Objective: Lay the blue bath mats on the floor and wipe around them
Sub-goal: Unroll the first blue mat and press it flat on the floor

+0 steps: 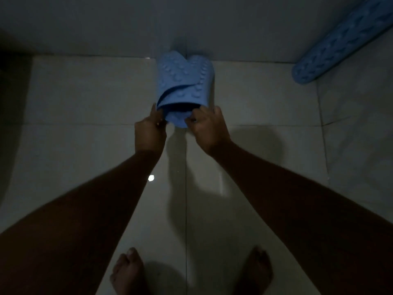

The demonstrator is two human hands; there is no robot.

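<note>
A blue bath mat (184, 86) with round suction bumps is curled into a loose roll and held out over the tiled floor (85, 103), near the far wall. My left hand (150, 129) pinches the roll's near left edge. The near right edge is gripped by my right hand (207, 129). The open end of the roll faces me. A second blue bath mat (340, 41), rolled up tight, leans in the far right corner against the wall.
The room is dim. Pale glossy floor tiles run to a grey wall (191, 24) ahead and another wall on the right. My bare feet (127, 271) stand on the tiles at the bottom. A dark shape (12, 124) fills the left edge.
</note>
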